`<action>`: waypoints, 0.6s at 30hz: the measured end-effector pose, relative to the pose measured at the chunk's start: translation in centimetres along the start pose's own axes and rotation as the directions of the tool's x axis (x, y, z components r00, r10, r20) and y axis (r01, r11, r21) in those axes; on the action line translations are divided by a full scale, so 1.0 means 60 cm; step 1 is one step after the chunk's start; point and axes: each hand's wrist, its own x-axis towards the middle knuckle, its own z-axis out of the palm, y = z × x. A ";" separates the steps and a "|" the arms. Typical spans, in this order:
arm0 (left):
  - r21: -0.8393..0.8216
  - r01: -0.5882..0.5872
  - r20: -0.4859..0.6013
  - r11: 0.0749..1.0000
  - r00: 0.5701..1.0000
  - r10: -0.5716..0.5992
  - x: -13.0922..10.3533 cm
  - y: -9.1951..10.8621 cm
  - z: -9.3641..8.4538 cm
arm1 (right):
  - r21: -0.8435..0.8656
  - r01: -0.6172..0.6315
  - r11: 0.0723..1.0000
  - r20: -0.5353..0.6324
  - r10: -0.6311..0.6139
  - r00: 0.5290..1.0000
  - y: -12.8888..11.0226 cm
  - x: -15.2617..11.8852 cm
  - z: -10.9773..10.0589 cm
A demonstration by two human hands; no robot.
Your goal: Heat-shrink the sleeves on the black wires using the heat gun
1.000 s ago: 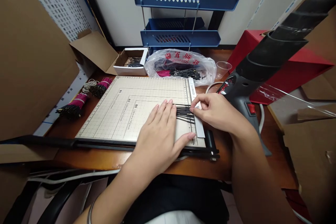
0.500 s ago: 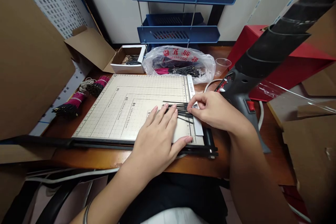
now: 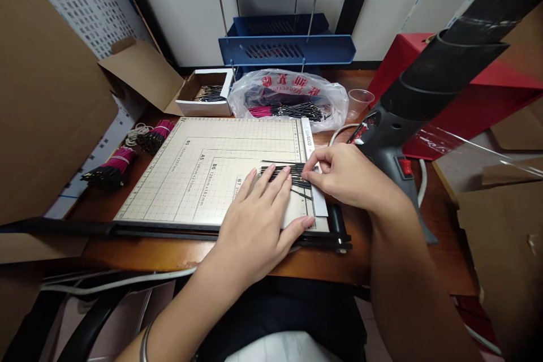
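Head view. The left hand [image 3: 254, 226] lies flat and open on the gridded cutting board [image 3: 203, 169], fingers spread, fingertips pressing the left ends of a row of thin black wires [image 3: 286, 174]; it grips nothing. The right hand [image 3: 345, 178] is curled, its grip closed as a pinch on the right ends of the wires at the white ruler strip [image 3: 314, 167] along the board's right edge. The wires lie side by side across the board's right portion, just left of that strip.

Clearance: the board's left half is bare. Its near edge is bounded by the black cutter arm [image 3: 127, 230]. Just right of the right hand stands a black heat gun [image 3: 394, 136] on the tabletop [image 3: 161, 254]. Behind the board's far edge lie a plastic bag [image 3: 292, 99] and a small white box [image 3: 207, 99]; pink-and-black wire bundles [image 3: 114, 167] sit off its left edge.

Change against the earlier pictures: the wires sit slightly higher on the board and reach further left, and both hands have shifted with them.
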 end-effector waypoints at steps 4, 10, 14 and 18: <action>-0.031 -0.008 0.006 0.999 1.000 0.009 0.007 0.008 0.002 | 0.051 0.006 0.999 0.001 -0.006 1.000 0.002 -0.001 -0.004; -0.063 -0.010 0.010 0.998 1.000 0.010 0.013 0.015 0.002 | 0.090 0.024 0.996 0.020 -0.026 0.999 0.003 -0.004 -0.009; -0.043 0.013 -0.027 0.999 1.000 -0.014 0.006 0.010 -0.002 | 0.066 0.014 0.998 0.048 -0.017 0.999 0.003 -0.004 -0.011; -0.014 0.041 -0.038 0.999 0.998 -0.041 0.001 0.004 -0.002 | 0.032 0.010 0.999 0.051 -0.012 0.999 0.002 -0.005 -0.010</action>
